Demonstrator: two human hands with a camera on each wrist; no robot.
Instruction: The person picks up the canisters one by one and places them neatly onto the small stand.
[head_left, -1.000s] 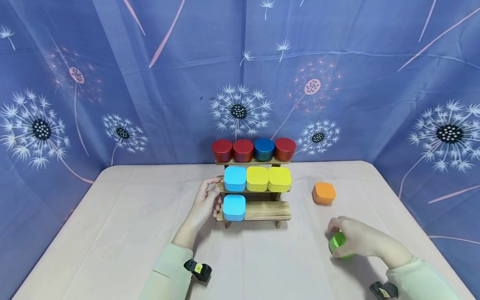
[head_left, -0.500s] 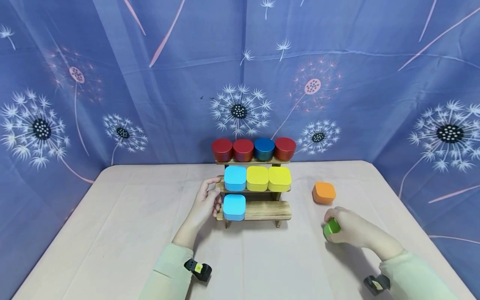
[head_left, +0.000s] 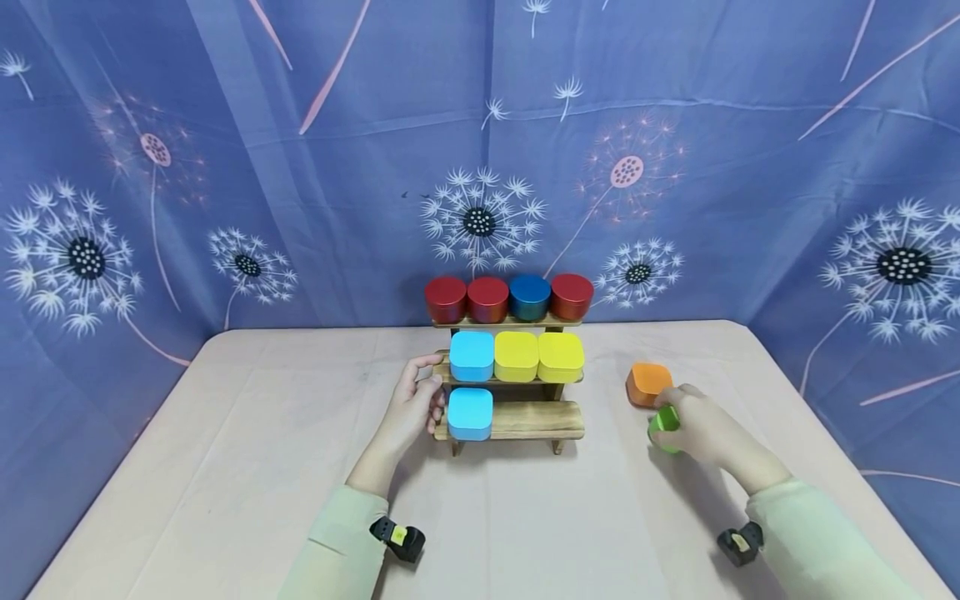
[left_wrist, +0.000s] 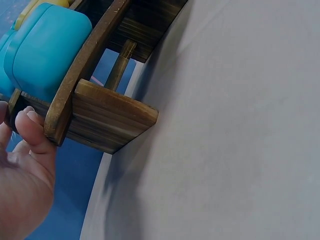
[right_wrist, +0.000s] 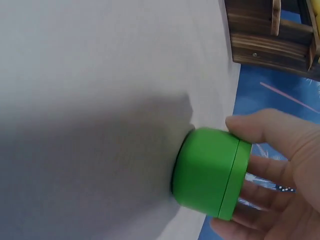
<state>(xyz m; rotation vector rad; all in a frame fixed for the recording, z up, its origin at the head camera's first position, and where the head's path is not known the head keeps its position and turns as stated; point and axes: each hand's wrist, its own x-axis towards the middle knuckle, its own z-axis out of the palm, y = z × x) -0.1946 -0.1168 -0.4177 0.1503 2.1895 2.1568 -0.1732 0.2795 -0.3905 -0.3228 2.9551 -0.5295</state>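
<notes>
My right hand (head_left: 708, 429) holds a green rounded-square tin (right_wrist: 207, 172) by its lid end, thumb on one side and fingers on the other. Its base is at or just over the table; I cannot tell if it touches. Just behind it stands an orange tin (head_left: 647, 382). With my left hand (head_left: 407, 408) I grip the left end of a three-step wooden stand (head_left: 536, 423), near its middle and bottom steps. A light-blue tin (head_left: 470, 415) stands at the left of the bottom step. The middle step bears another light-blue tin (head_left: 472, 357) and two yellow tins (head_left: 516, 357).
Several round tins line the top step: red ones (head_left: 446, 300) and a dark blue one (head_left: 529, 297). The table (head_left: 247, 467) has a pale cloth. A blue dandelion-print curtain (head_left: 337, 208) hangs behind and on both sides.
My right hand has moved the green tin away from me toward the orange tin, first slightly left. The left hand has stayed on the stand.
</notes>
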